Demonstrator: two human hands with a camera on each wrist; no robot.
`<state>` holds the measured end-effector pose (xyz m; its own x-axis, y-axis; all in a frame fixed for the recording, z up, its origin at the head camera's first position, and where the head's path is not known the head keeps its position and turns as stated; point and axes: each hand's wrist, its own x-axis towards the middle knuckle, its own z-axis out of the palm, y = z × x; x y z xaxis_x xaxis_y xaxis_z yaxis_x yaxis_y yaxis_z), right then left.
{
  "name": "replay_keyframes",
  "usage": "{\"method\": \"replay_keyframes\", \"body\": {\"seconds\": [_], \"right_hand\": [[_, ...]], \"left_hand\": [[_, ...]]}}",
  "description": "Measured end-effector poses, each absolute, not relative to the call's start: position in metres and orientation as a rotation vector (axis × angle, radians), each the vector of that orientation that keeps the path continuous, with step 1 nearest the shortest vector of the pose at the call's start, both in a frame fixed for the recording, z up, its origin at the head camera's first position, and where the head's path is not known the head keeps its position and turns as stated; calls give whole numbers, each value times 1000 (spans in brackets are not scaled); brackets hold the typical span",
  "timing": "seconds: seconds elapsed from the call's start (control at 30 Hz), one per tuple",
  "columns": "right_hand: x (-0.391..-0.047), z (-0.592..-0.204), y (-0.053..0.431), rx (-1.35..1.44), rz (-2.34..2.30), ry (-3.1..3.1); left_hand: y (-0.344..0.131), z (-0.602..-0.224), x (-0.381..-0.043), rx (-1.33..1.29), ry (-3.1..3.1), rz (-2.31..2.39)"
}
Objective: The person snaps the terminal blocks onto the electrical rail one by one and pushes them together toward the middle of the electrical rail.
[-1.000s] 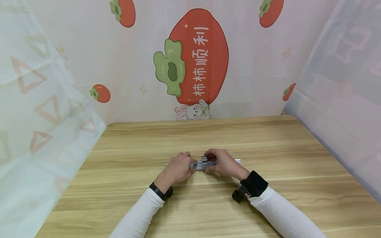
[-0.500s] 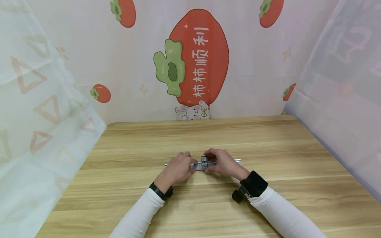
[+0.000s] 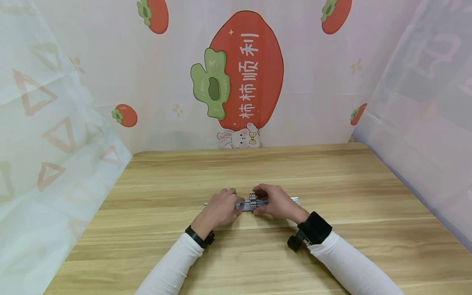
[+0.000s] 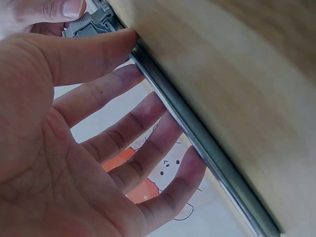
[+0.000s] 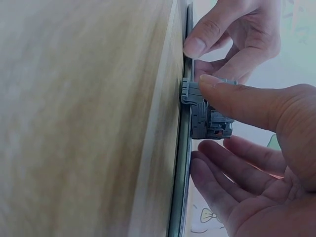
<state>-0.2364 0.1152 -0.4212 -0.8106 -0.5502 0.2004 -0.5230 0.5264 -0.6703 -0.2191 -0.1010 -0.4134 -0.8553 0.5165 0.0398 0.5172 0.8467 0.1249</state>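
Note:
A metal DIN rail [image 3: 296, 200] lies flat across the middle of the wooden table. Several grey terminal blocks [image 3: 253, 202] sit side by side on it, between the two hands. My left hand [image 3: 222, 208] holds the rail left of the blocks, its thumb on the near edge and its fingertips along the far edge of the rail [image 4: 185, 126]. My right hand [image 3: 280, 203] grips the terminal blocks [image 5: 210, 118] from the right; the thumb presses their near end and the fingers reach around the far side. Both palms hide parts of the rail in the head view.
The wooden table [image 3: 236, 262] stretches out on all sides of the rail. A white cloth with printed persimmons [image 3: 313, 102] hangs behind its back edge, and pale cloths hang at the left [image 3: 66, 135] and right [image 3: 424, 135].

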Motion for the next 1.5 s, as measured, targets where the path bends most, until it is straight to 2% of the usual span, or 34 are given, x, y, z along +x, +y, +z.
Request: {"method": "replay_keyframes", "body": {"seconds": [1.0,1.5], "right_hand": [[-237,-418,116,-904,-1126,2737],[-240,-417,119,-872,-1058,2736]], "left_hand": [[-102,-413,-220,-860,-2999,-204],[-97,-411,-220,-869,-2949,-360]]}}
